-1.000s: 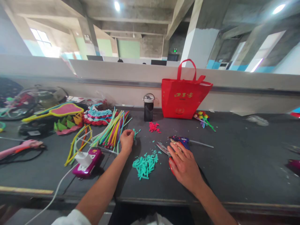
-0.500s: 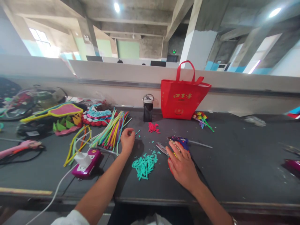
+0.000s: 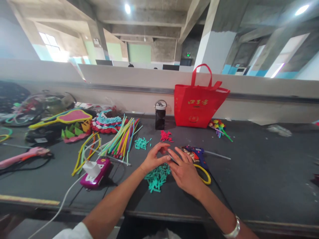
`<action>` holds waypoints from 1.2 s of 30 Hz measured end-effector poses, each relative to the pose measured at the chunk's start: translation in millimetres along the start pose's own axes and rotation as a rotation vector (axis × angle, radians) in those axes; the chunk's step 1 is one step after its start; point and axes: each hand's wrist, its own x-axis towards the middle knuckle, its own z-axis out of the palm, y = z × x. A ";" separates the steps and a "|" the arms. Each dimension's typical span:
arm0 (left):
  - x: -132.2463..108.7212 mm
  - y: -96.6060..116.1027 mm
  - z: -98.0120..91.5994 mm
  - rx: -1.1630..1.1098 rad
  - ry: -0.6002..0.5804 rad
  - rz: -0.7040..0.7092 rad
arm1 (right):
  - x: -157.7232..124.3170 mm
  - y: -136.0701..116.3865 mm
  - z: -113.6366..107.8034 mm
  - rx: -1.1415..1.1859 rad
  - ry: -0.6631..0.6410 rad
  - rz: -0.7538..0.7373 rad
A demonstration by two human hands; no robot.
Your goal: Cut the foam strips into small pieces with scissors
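Observation:
My left hand (image 3: 157, 157) is over the top of a pile of cut teal strips (image 3: 157, 182). Its fingers curve, with a gap between thumb and forefinger, and I make out nothing in it. Its fingertips come close to those of my right hand (image 3: 187, 172), whose fingers are stretched out and spread. Beneath my right hand the scissors are mostly hidden; a yellow-lined handle loop (image 3: 205, 174) shows beside it. Farther back are a smaller pile of teal pieces (image 3: 142, 143) and a pile of pink-red pieces (image 3: 165, 135).
A blue glue gun (image 3: 199, 154) lies just beyond my right hand. Colourful pipe cleaners (image 3: 122, 139) and a purple power strip (image 3: 96, 174) are on the left. At the back stand a dark bottle (image 3: 160, 119) and a red bag (image 3: 196, 109), with small flowers (image 3: 219, 127) beside it.
My left hand has moved right and nearer to me, uncovering the small teal pile. My right hand has shifted slightly left, so the yellow handle loop shows. The view has turned slightly.

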 end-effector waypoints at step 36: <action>8.0 -14.4 -5.3 -0.014 0.253 -0.274 | -28.5 4.7 13.2 -0.055 -0.018 0.236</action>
